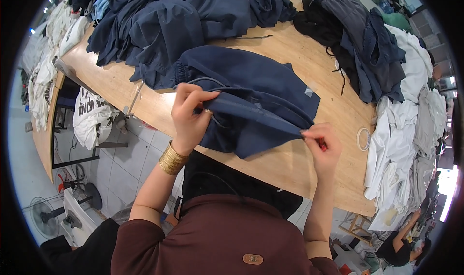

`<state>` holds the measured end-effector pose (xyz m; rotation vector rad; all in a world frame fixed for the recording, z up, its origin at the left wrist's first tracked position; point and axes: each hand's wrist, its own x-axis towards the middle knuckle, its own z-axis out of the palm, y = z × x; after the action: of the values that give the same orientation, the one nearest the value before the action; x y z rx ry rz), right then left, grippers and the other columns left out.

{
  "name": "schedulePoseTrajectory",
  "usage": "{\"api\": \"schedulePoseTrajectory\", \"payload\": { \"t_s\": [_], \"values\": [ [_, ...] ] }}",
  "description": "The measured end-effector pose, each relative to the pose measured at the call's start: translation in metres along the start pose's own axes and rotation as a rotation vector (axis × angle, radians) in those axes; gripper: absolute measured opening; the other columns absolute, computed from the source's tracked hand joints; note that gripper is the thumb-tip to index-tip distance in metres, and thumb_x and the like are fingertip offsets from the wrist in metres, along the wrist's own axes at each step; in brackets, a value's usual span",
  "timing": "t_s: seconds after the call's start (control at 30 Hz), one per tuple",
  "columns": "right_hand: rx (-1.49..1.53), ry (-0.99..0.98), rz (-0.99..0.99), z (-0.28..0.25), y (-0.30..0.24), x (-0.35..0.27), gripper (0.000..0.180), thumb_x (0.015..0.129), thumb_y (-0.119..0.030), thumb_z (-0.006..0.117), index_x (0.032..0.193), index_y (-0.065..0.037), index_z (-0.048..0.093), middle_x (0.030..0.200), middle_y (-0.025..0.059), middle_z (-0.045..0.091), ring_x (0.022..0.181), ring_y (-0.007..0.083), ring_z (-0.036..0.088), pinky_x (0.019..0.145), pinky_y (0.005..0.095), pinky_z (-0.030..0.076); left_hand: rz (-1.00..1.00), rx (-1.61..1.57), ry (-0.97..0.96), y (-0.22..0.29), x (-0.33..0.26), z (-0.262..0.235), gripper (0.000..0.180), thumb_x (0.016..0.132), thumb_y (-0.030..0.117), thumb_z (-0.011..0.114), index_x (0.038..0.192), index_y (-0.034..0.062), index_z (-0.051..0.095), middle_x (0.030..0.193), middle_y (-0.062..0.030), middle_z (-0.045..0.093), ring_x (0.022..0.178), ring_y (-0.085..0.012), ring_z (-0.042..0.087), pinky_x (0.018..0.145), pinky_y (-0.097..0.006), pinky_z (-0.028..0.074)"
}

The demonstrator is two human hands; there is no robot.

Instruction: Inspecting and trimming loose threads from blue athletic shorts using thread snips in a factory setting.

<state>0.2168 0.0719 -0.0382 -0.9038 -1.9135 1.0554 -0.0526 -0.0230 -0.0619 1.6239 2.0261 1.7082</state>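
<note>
A pair of navy drawstring shorts (251, 72) lies on the wooden table in front of me, its gathered elastic waistband toward the left and a grey cord loose across it. My left hand (190, 113), with a gold bangle on the wrist, pinches one end of an edge of the cloth. At the other end, my right hand (321, 144) grips the same edge between thumb and finger, so the strip is stretched taut between both hands. Something small and red (323, 143) shows inside my right palm; its kind is mostly hidden.
A large heap of navy garments (164, 28) covers the table's far side. Dark garments with cords (357, 43) lie at the far right, white ones (394, 140) along the right edge. A roll of tape (363, 139) sits nearby. A fan (48, 217) stands lower left; a person (398, 246) is lower right.
</note>
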Motion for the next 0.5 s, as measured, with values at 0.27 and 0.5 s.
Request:
{"api": "schedulePoseTrajectory", "payload": {
  "t_s": [0.27, 0.5],
  "values": [
    [-0.205, 0.003, -0.292, 0.018, -0.010, -0.007, 0.017, 0.064, 0.009, 0.071, 0.075, -0.003, 0.065, 0.076, 0.0051, 0.058, 0.059, 0.0128, 0.054, 0.047, 0.0239, 0.039, -0.155, -0.379, 0.187, -0.015, -0.026, 0.015, 0.021, 0.073, -0.013, 0.059, 0.088, 0.0010, 0.053, 0.103, -0.0062, 0.043, 0.092, -0.0136, 0.048, 0.082, -0.022, 0.041],
    [-0.159, 0.428, 0.057, -0.047, 0.010, -0.004, 0.010, 0.078, 0.003, 0.066, 0.085, -0.004, 0.063, 0.080, 0.0019, 0.060, 0.069, 0.0078, 0.051, 0.059, 0.0222, 0.042, -0.019, 0.037, -0.088, -0.020, -0.006, -0.022, 0.032, 0.074, 0.000, 0.068, 0.103, 0.0044, 0.057, 0.106, -0.0110, 0.054, 0.100, -0.0255, 0.054, 0.084, -0.032, 0.045]
  ]
}}
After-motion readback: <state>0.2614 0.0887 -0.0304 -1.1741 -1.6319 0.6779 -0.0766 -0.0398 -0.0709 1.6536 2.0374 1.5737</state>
